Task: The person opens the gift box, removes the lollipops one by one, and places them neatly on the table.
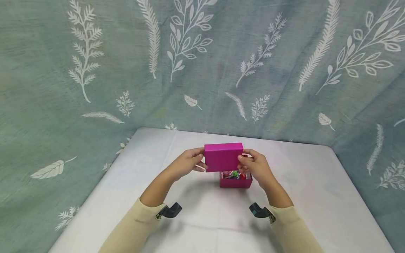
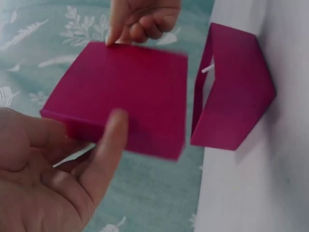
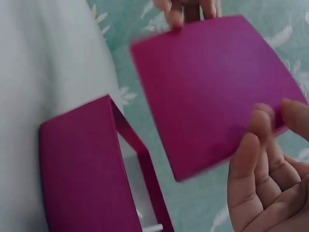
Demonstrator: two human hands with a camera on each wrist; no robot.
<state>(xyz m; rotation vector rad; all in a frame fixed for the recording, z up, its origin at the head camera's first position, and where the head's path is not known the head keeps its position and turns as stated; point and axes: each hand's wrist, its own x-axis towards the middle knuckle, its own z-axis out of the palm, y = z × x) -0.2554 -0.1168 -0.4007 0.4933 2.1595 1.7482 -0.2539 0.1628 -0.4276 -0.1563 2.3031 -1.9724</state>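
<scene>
Left hand [image 1: 186, 163] and right hand [image 1: 258, 168] each pinch one end of a pink lid [image 1: 223, 157], clamped between thumb and fingers. It hangs in the air above the matching box [image 1: 235, 183], apart from it, tipped so that its broad face shows in the head view. Since fingertips alone seem to bear it, one hand easing off before the other would likely let it swing or drop. Too hard a squeeze could bow the sides, if they are card, as they look.

Beneath, the box stands with its mouth open, held by neither hand; a knock from the lid's lower edge could slide or topple it. Inside lie small colourful sweets [image 1: 234, 174], apparently wrapped, and a white stick [image 2: 207, 69] shows at the mouth; lowered at this tilt, the lid might catch on it or land askew. Any such push could shift the box across the white table [image 1: 316, 196]. Farther back, a leaf-patterned curtain [image 1: 221, 70] hangs well apart, probably no hindrance.
</scene>
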